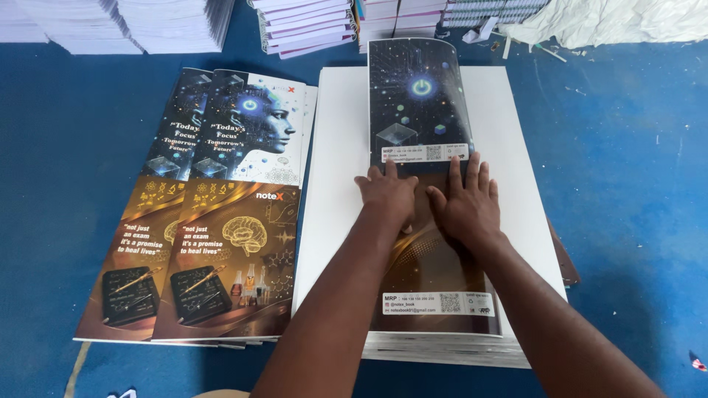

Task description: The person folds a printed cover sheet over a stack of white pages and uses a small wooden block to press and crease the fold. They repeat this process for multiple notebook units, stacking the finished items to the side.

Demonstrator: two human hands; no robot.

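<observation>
A long glossy printed cover sheet (417, 96), dark blue at its far half and brown-gold at its near half, lies lengthwise on a thick stack of white paper (338, 140). Its far end curls upward. My left hand (386, 193) and my right hand (466, 200) press flat side by side on the sheet's middle, fingers spread and pointing away from me. Neither hand grips anything. My forearms hide part of the sheet's near half.
To the left lies a fanned pile of the same printed cover sheets (221, 214) on the blue floor (627, 184). Stacks of white and purple-edged books (306, 26) line the far edge. Crumpled white cloth (612, 21) lies at the far right.
</observation>
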